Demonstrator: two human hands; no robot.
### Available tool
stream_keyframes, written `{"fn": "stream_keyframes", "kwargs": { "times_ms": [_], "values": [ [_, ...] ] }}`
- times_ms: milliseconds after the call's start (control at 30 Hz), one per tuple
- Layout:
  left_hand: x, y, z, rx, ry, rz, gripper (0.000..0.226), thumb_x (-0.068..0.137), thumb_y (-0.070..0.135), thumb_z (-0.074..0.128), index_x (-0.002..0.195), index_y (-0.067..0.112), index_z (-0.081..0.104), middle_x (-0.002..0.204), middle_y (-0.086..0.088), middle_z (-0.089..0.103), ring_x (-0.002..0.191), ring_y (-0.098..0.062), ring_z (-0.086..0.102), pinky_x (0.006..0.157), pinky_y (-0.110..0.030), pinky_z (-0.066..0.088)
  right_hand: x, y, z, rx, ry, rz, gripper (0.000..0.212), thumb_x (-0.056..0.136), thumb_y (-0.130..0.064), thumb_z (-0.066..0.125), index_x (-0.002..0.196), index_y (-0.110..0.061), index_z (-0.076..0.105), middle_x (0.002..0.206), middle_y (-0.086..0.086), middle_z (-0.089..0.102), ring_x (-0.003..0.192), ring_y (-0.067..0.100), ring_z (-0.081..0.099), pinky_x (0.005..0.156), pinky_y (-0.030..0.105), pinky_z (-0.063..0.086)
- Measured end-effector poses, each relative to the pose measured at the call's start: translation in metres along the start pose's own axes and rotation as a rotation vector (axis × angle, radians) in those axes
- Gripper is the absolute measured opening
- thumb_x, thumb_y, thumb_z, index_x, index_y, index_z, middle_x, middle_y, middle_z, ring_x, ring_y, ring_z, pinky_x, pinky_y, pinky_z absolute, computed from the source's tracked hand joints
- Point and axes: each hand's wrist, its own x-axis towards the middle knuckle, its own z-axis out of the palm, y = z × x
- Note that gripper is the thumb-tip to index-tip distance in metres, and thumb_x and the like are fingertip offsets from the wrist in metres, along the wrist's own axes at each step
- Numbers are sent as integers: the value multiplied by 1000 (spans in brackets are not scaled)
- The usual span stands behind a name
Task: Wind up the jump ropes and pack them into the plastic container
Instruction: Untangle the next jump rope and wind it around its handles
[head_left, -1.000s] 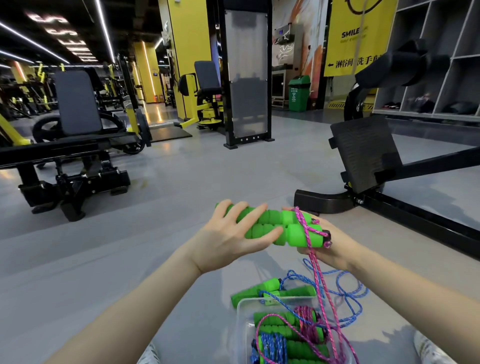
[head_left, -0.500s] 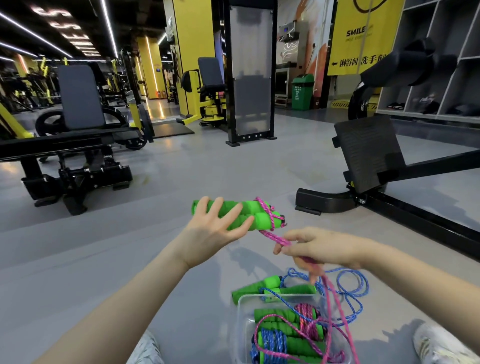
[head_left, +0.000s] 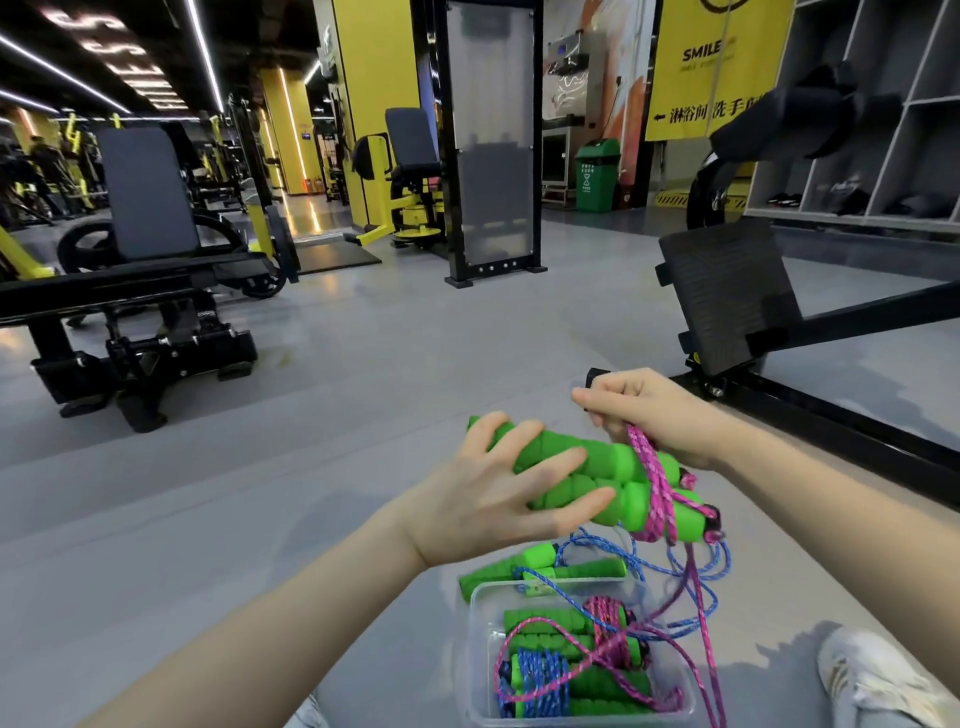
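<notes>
Winding step: pink cord (head_left: 658, 496) being wrapped round paired handles (head_left: 597, 457), above container (head_left: 474, 654).

L hand (head_left: 493, 499) is curled round the two green handles, held side by side just beyond the container's far rim. The cord is pinched by R hand (head_left: 649, 415), fingers closed on it, at the handles' R end, where a few turns are laid; the rest hangs slack into the container. Wound ropes (head_left: 566, 675), pink and blue, are seen inside; a blue rope (head_left: 540, 564) lies loose on the floor (head_left: 363, 415) by the far rim. Judged approx. mid-task. Next: slack to be taken up turn by turn, kept taut, w/o snagging packed ropes; end tucked, bundle then laid in.
</notes>
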Motion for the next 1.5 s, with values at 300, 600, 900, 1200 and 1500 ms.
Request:
{"fn": "stream_keyframes", "kwargs": {
  "times_ms": [300,600,900,1200,1500],
  "values": [
    [-4,-9,2,79,12,-118,35,96,11,42,125,28,45,122,-9,46,88,-35,62,73,-43,44,-16,55,47,748,-47,176,14,84,-12,58,71,-17,56,52,-2,50,39,7,44,43,21,41],
    [-70,-36,8,266,-274,-145,45,87,0,32,123,22,48,116,-12,52,86,-39,60,75,-46,41,-32,15,71,-66,-322,321,23,99,-26,41,107,-8,52,39,-2,41,33,11,40,52,31,42],
    [-59,-11,10,147,-159,43,34,91,13,52,122,27,49,118,-8,53,91,-36,61,81,-46,43,-3,-5,21,-401,31,-70,37,84,-34,66,56,-10,60,50,-2,34,47,5,27,47,19,23],
    [1,18,1,3,107,-16,21,95,31,53,114,25,47,118,-4,52,94,-33,57,78,-41,44,-11,33,25,162,51,258,31,91,-28,52,62,-18,50,47,-7,47,40,4,42,44,18,35],
    [-33,-14,2,134,-72,-92,22,93,11,45,113,20,48,120,-6,62,91,-35,62,78,-43,41,-40,58,78,330,-10,315,30,99,-20,28,84,-8,51,48,7,34,35,11,27,46,26,34]
  ]
}}
